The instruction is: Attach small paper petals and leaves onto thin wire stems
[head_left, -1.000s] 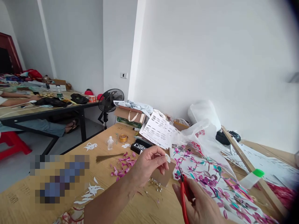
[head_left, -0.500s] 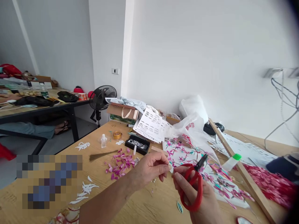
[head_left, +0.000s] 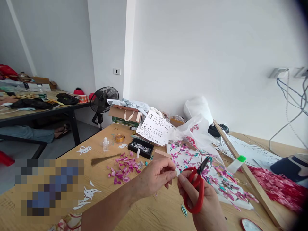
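Observation:
My left hand (head_left: pixel 156 177) is closed in a pinch on a small white petal-shaped piece (head_left: pixel 177 171), mostly hidden by the fingers. My right hand (head_left: pixel 213 202) holds red-handled scissors (head_left: pixel 204 165) against the palm, dark blades pointing up and away. Its thumb and forefinger meet at the other edge of the white piece, so the two hands almost touch. Beyond the left hand lies a pile of pink petals (head_left: pixel 124 167). Beneath the right hand is a teal-and-white leaf-shaped piece (head_left: pixel 184 210). White cut-out petals (head_left: pixel 90 193) lie left of my forearm.
A black tray (head_left: pixel 134 153), a clear bottle (head_left: pixel 105 145) and a coil of golden wire (head_left: pixel 119 138) stand farther back. Pink flowers cover a white sheet (head_left: pixel 174 149) at right, beside a wooden bar (head_left: pixel 253 184) and a green-capped bottle (head_left: pixel 234 166). A fan (head_left: pixel 106 98) stands behind.
The view has turned slightly to the right. My right hand has come a little closer to the left, and less of the white piece shows. The scissors stay in the right hand.

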A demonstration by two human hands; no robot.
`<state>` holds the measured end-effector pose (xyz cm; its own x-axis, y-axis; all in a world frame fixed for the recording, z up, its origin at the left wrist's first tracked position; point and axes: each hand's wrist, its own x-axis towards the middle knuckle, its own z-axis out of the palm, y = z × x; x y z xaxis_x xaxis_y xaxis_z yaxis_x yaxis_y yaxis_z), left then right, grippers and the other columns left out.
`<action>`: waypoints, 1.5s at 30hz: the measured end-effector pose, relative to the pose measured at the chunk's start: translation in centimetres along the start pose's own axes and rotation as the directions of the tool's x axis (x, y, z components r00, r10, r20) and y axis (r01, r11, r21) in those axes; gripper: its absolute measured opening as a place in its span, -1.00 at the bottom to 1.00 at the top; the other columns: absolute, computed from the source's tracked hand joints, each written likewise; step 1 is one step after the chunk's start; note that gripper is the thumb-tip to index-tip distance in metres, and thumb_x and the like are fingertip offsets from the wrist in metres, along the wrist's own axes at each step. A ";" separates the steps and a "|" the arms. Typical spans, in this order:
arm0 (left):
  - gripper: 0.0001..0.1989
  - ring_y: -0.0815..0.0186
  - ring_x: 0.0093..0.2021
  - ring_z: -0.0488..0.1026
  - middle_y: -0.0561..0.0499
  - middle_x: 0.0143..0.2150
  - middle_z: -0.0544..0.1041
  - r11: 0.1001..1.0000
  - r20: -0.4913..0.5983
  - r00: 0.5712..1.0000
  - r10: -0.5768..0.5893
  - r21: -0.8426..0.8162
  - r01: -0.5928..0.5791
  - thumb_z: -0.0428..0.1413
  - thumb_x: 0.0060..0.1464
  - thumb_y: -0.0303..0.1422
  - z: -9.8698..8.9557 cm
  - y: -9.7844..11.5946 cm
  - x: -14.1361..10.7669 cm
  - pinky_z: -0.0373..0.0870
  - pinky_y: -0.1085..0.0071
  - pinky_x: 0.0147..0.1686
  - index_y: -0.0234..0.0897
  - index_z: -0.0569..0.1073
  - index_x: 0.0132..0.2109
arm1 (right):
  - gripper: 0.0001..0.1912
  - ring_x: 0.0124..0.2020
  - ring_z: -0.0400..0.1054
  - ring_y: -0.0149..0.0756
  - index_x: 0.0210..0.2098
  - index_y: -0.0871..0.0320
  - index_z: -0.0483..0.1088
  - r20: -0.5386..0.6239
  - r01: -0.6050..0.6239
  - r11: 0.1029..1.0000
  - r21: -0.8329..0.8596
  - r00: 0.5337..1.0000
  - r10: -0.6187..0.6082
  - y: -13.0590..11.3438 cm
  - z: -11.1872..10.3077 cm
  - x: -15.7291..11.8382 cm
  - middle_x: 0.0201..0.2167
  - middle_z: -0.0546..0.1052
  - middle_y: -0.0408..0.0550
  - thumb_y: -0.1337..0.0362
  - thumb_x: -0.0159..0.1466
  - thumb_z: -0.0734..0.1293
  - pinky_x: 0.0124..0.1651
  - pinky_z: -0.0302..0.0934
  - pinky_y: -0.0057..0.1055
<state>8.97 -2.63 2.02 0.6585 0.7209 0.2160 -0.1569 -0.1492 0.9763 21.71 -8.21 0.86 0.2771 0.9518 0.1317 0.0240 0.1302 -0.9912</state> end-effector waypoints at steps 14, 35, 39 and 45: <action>-0.73 0.47 -0.54 0.25 0.09 -0.56 0.27 0.987 -0.052 0.999 -0.002 -0.161 -0.007 0.12 -0.08 -0.20 0.3 -0.4 0.2 0.24 0.55 -0.58 -0.35 0.29 -0.39 | -0.70 -0.63 0.06 -0.49 -0.55 0.17 0.28 -0.009 -0.024 0.998 0.050 1.000 0.024 0.8 0.0 -0.1 -0.68 0.27 -0.22 0.06 0.05 0.34 -0.60 -0.03 -0.56; -0.80 0.48 -0.52 0.28 0.07 -0.49 0.33 0.953 -0.300 0.951 0.071 -0.260 -0.153 0.13 -0.08 -0.30 -1.6 0.0 0.7 0.27 0.50 -0.48 -0.36 0.31 -0.43 | -0.67 -0.70 0.22 -0.27 -0.56 0.02 0.08 0.027 0.132 0.558 -0.819 0.981 -0.192 0.9 -0.9 0.2 -0.72 0.36 -0.18 -0.04 0.01 0.26 -0.63 -0.01 -0.41; -0.78 0.44 -0.47 0.31 0.04 -0.43 0.35 0.953 -0.284 0.957 0.062 -0.267 -0.141 0.13 -0.08 -0.26 -1.3 0.0 0.6 0.28 0.45 -0.41 -0.35 0.32 -0.42 | -0.66 -0.70 0.23 -0.32 -0.36 0.04 0.21 -0.009 0.161 0.723 -0.672 0.974 -0.225 1.2 -0.8 0.1 -0.69 0.38 -0.24 -0.05 0.01 0.26 -0.61 0.06 -0.42; -0.78 0.49 -0.43 0.28 0.00 -0.24 0.34 0.965 -0.299 0.953 0.059 -0.228 -0.131 0.14 -0.08 -0.28 -1.0 0.4 0.2 0.24 0.49 -0.36 -0.36 0.33 -0.42 | -0.48 -0.69 0.17 -0.42 -0.23 0.14 0.40 0.010 0.085 0.926 -0.367 0.996 -0.088 2.6 -1.0 0.8 -0.68 0.32 -0.26 -0.02 -0.13 0.41 -0.61 0.10 -0.47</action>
<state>8.36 -1.85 2.40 0.3984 0.8800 0.2587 -0.4051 -0.0843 0.9104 23.00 -7.39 -1.67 0.2639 0.9396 0.2181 0.3985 0.0997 -0.9117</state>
